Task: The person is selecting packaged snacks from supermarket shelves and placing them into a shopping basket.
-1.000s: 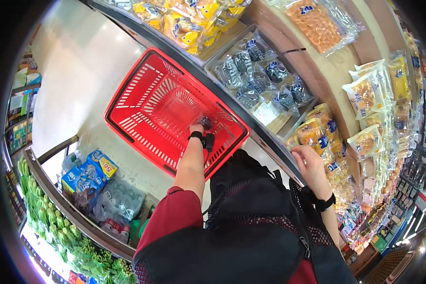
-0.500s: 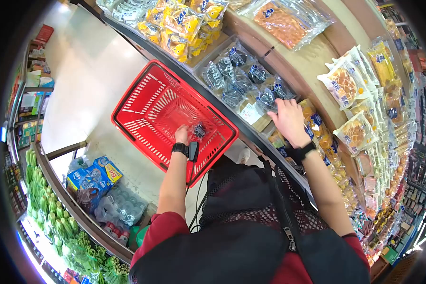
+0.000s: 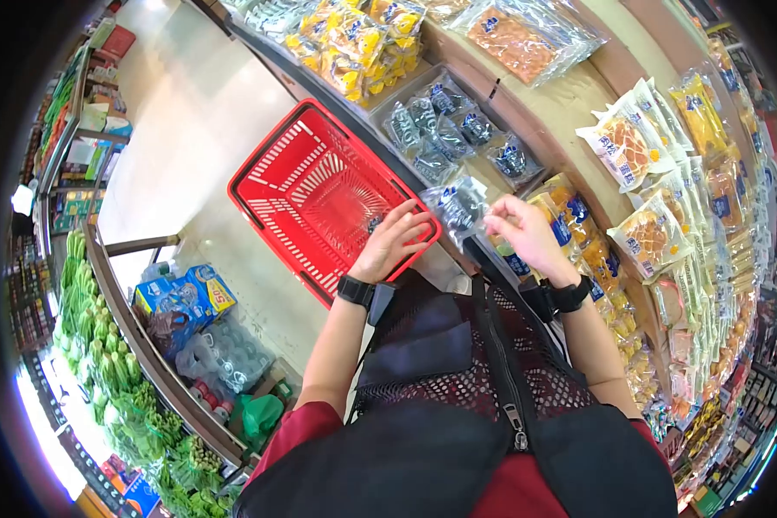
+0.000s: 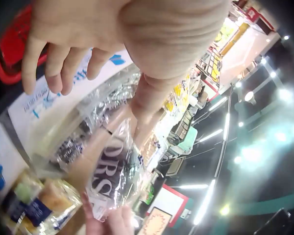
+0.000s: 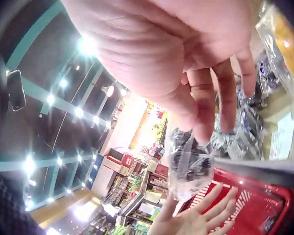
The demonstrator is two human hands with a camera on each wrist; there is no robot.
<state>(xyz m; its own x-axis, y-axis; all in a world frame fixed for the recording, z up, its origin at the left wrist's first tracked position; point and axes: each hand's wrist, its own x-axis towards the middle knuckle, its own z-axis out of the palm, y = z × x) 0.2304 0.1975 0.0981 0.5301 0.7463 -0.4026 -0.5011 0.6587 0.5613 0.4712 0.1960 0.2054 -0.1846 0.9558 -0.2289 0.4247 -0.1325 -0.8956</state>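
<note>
Hanging from the right hand (image 3: 527,235)'s finger-and-thumb pinch, the packet (image 3: 457,205) is held near the basket (image 3: 354,164), beside the spread-fingered left hand (image 3: 393,245); it could be dropped if its wrapper were pinched too lightly.

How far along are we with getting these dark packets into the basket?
Partly done, it seems. One dark packet shows inside the red basket, partly hidden by the left hand. The right hand pinches another packet, not yet in. More packets lie on display; how many are wanted, I can't tell.
</note>
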